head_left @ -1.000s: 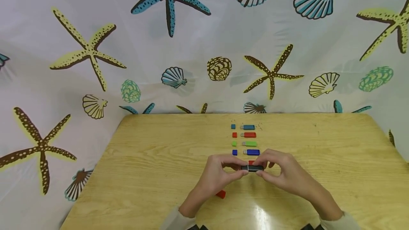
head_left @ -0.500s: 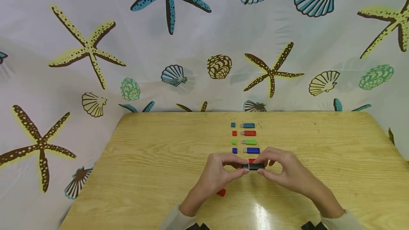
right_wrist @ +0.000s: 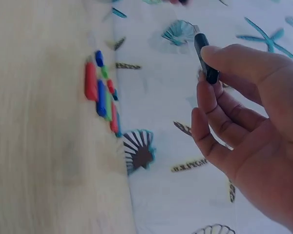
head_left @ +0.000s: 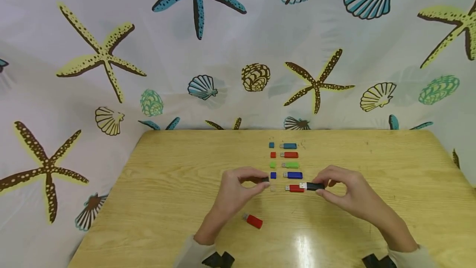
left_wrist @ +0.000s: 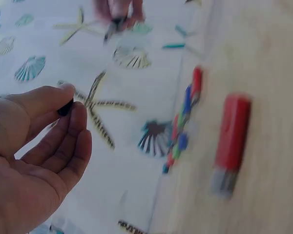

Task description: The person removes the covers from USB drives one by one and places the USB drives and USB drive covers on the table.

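Note:
My left hand (head_left: pixel 238 189) pinches a small black cap (head_left: pixel 265 179) between thumb and forefinger; in the left wrist view the cap (left_wrist: pixel 65 108) shows dark at the fingertips. To its right, my right hand (head_left: pixel 347 187) pinches the rear end of a black USB stick (head_left: pixel 315 186), whose bare metal plug points left. The same stick (right_wrist: pixel 205 58) stands out between thumb and fingers in the right wrist view. Behind its plug in the head view, a red USB stick (head_left: pixel 296 188) lies on the table. Another uncapped red USB stick (head_left: pixel 254 221) lies nearer, beside my left forearm.
Uncapped USB sticks lie in a column farther back: dark blue (head_left: pixel 293 175), green (head_left: pixel 291 165), red (head_left: pixel 290 155) and teal (head_left: pixel 289 146). Matching caps, among them a blue cap (head_left: pixel 273 175), sit left of them on the wooden table (head_left: pixel 178 168). A patterned curtain (head_left: pixel 230 53) hangs behind.
The black cap has come off the black USB stick. My hands have moved apart, the left with the cap, the right with the stick, uncovering the red sticks.

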{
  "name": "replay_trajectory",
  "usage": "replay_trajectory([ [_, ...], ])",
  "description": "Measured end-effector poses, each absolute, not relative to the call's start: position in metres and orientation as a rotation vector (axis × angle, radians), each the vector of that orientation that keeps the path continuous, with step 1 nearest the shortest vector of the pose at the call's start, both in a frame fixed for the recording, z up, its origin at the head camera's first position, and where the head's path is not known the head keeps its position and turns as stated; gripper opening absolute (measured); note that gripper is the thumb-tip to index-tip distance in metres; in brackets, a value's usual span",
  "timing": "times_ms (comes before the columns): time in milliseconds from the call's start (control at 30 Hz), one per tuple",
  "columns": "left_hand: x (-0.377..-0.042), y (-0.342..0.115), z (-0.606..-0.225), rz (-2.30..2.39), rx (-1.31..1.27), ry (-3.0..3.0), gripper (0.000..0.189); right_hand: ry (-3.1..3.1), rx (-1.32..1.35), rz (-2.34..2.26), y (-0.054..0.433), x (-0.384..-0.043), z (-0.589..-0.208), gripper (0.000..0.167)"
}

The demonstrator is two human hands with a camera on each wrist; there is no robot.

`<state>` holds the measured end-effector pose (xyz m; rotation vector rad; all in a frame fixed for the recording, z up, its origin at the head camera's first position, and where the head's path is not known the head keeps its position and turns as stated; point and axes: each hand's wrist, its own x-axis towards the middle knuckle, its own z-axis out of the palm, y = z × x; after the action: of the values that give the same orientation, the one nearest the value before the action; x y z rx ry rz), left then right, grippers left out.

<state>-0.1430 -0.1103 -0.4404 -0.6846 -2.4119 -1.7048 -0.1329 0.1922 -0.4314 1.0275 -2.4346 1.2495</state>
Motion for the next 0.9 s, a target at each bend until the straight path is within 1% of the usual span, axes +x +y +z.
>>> replay_trajectory([
  [167, -0.151, -0.129, -0.437, -1.750, -0.612, -2.386, 0.018, -2.444, 0.944, 1.232, 0.204, -0.134, -0.427, 0.033],
  [433, -0.153, -0.123, -0.445, -1.811, -0.619, -2.471, 0.018, -2.471, 0.909, 1.254, 0.203, -0.140, -0.437, 0.030],
  [900, -0.153, -0.117, -0.456, -1.778, -0.592, -2.518, 0.018, -2.518, 0.832, 1.319, 0.198, -0.144, -0.455, 0.024],
])
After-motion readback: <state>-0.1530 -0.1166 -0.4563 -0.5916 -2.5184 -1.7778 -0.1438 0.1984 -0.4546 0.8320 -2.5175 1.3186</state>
